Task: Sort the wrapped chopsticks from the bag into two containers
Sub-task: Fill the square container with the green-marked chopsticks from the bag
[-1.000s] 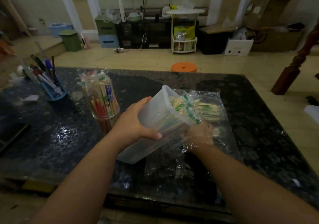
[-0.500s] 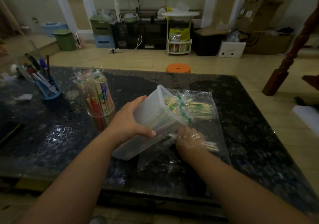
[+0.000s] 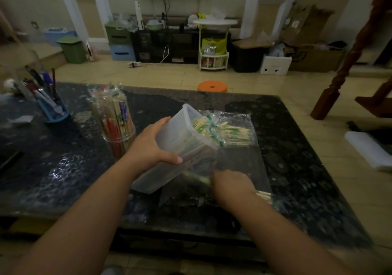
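currently, the left hand (image 3: 152, 145) has its fingers clamped on the tilted, translucent rectangular container (image 3: 180, 147) of green-wrapped chopsticks (image 3: 202, 126). the right hand (image 3: 231, 185), blurred, curls its fingers round a thin chopstick bundle (image 3: 264, 195) over the crinkled clear bag (image 3: 244, 162) on the glossy dark counter (image 3: 297, 147).

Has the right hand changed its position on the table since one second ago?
Yes. The right hand has come back toward the near edge of the table, away from the mouth of the container, holding wrapped chopsticks.
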Demonstrator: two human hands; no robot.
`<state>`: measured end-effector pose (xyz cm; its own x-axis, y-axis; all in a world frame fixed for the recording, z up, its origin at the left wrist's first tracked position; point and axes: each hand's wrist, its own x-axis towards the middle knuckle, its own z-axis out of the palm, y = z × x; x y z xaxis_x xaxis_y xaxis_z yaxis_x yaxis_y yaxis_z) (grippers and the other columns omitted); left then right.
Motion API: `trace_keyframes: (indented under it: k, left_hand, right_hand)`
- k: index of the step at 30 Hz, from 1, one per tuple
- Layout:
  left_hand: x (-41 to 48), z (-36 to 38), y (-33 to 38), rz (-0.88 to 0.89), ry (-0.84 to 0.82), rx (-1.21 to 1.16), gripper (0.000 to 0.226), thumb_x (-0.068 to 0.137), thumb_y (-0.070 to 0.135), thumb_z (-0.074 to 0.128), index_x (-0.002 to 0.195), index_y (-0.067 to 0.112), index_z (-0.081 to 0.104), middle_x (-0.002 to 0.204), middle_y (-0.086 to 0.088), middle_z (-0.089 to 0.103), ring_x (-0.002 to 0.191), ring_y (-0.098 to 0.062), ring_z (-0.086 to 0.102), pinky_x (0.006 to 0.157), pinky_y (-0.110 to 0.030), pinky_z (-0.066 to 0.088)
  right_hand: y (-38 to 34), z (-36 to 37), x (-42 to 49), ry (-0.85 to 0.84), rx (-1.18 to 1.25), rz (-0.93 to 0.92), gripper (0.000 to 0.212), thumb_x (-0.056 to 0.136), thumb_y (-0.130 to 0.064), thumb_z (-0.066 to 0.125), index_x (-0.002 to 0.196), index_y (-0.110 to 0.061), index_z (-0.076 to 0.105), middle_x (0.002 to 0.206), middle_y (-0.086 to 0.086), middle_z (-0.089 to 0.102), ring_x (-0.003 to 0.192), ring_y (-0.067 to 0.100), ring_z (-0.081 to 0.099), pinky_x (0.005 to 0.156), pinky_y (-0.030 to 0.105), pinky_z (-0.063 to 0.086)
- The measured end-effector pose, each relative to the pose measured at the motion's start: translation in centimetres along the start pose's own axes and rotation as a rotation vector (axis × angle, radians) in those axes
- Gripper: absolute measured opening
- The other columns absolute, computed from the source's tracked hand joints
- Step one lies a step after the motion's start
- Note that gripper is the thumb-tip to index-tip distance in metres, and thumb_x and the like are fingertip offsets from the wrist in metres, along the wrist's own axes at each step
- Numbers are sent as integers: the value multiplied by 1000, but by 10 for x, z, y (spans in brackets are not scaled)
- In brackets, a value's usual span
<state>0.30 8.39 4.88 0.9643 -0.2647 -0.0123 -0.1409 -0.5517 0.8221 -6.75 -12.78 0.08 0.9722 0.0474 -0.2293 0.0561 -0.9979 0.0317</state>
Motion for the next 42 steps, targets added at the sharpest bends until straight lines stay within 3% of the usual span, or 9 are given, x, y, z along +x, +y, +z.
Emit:
trace_keyframes:
  k: [9,14,17,21,25,28,31,35,42]
  left_hand:
    - [-1,-1,-3,-1,48,-92,122,35,45,89,146,42,40,140,11,48,124,-17,50,101,-48,47]
    - [-1,-2,-3,14,17,-106,120,39,44,88,148,44,37,145,13,46,129,-15,48,106,-49,44]
    - [-1,-2,-5,28,14,-94,120,37,42,91,145,44,41,140,12,53,124,-16,53,103,-50,47]
    - [0,0,-7,6,31,-56,126,31,45,90,147,45,38,141,9,49,124,-18,50,102,-46,46]
    - [0,-1,-8,8,9,-31,126,34,46,91,147,47,36,142,8,47,124,-19,50,104,-52,46]
    - [-1,0,-6,20,2,-11,128,33,48,89,149,46,34,144,12,44,127,-17,46,105,-50,43]
    - [-3,0,-3,31,-9,7,128,35,49,87,150,44,32,145,13,41,128,-16,43,106,-49,42]
    - [-4,-1,-1,42,-42,24,125,36,51,84,150,45,32,142,13,41,126,-16,44,103,-46,42]
    - [-7,0,0,50,-79,24,123,37,46,87,146,50,30,140,17,39,126,-13,42,103,-41,40]
  right_hand:
    - [-3,-60,-37,87,-108,-214,29,84,-46,58,99,-22,67,93,2,67,87,27,64,71,34,48]
    - [15,-88,-45,503,-33,-233,32,91,-54,42,88,-27,59,73,-7,55,66,18,49,56,26,33]
    - [26,-81,-35,834,-48,-192,38,87,-51,38,85,-23,64,87,0,59,78,20,44,68,34,34]
    - [34,-80,-28,957,8,-94,32,86,-48,50,93,-20,62,92,5,48,74,19,36,64,32,28]
    - [36,-78,-23,1019,285,-28,21,86,-36,60,99,-20,62,94,-2,45,65,14,42,49,28,40]
    - [38,-78,-19,983,831,-1,8,94,-31,63,99,-25,65,93,-18,39,77,-5,45,60,8,39]
    - [31,-84,-23,1120,966,-36,9,97,-32,59,96,-25,65,98,-13,44,86,-16,46,68,0,37]
    - [26,-94,-26,1224,1204,-122,18,99,-26,54,83,-25,62,85,11,64,79,16,63,70,22,50]
    - [19,-100,-33,942,1634,62,28,96,-20,59,69,-17,65,58,-7,65,57,2,62,55,19,52]
